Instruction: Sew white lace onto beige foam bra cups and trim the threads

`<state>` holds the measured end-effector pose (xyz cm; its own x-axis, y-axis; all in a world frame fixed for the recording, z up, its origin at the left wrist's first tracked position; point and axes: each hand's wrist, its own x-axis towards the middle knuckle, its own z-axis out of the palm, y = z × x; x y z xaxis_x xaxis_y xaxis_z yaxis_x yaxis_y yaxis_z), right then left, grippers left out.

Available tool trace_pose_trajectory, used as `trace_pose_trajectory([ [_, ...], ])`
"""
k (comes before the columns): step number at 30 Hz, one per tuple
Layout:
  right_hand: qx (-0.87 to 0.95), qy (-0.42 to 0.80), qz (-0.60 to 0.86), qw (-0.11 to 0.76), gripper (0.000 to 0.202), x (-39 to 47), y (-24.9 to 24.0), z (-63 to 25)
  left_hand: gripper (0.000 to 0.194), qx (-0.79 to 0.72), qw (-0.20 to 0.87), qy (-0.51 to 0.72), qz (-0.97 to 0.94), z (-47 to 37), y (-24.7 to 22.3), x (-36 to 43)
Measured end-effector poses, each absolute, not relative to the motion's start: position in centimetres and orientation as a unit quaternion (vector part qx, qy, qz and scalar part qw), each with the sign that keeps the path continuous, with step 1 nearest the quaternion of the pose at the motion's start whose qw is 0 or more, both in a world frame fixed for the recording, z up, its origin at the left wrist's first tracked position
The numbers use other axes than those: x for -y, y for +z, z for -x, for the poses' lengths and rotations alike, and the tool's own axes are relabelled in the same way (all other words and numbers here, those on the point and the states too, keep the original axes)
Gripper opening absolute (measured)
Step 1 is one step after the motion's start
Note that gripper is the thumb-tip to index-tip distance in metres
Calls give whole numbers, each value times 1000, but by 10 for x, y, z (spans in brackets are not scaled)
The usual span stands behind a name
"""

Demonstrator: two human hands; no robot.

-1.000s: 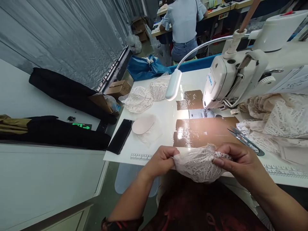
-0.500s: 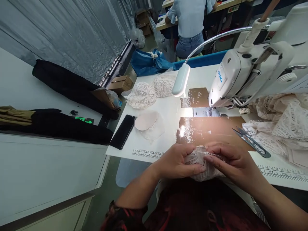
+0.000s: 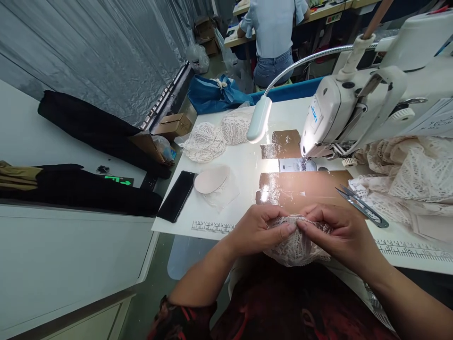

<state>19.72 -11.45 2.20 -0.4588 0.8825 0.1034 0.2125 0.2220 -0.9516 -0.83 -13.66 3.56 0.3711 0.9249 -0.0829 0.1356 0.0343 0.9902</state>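
A pale lace bra cup (image 3: 297, 244) is held between both hands at the table's front edge, its rounded side towards me. My left hand (image 3: 260, 231) pinches its upper edge from the left, thumb on the near side. My right hand (image 3: 338, 231) grips the same edge from the right, with the two thumbs close together. Fingers behind the lace are partly hidden. Beyond the hands stands a white sewing machine (image 3: 325, 113), its needle area lit. Thread snips (image 3: 363, 207) lie right of the hands, beside a heap of lace pieces (image 3: 414, 172).
A phone (image 3: 177, 196) lies at the table's left edge, near a beige oval pad (image 3: 212, 179) on thin fabric. Lace cups (image 3: 205, 141) sit at the back left. A lamp head (image 3: 259, 119) hangs over the table. Farther off, a person (image 3: 271, 38) sits at another table.
The lace cup has been turned and spread, so more of its rounded face and scalloped lower edge shows. Both thumbs have come closer together at its top edge. The view has shifted slightly.
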Motion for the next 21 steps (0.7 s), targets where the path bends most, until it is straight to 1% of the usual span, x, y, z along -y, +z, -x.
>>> trace_pose_trajectory([
  [1, 696, 492, 400, 336, 23, 114, 21, -198, 23, -447, 563, 345, -603, 7, 35, 136],
  [4, 670, 530, 415, 314, 15, 109, 17, -202, 23, -452, 556, 341, -608, 4, 35, 134],
  [7, 653, 577, 401, 282, 16, 103, 18, -205, 24, -452, 562, 341, -604, 2, 35, 132],
  [9, 650, 580, 409, 272, 15, 101, 23, -205, 25, -449, 584, 337, -587, 3, 35, 130],
  [13, 636, 585, 417, 283, 16, 99, 34, -206, 29, -421, 645, 333, -544, 4, 34, 126],
  [17, 604, 629, 397, 286, 18, 95, 33, -206, 32, -412, 681, 361, -486, -5, 29, 123],
  [21, 536, 694, 383, 289, 22, 87, 22, -203, 38, -416, 729, 409, -357, -22, 16, 122],
])
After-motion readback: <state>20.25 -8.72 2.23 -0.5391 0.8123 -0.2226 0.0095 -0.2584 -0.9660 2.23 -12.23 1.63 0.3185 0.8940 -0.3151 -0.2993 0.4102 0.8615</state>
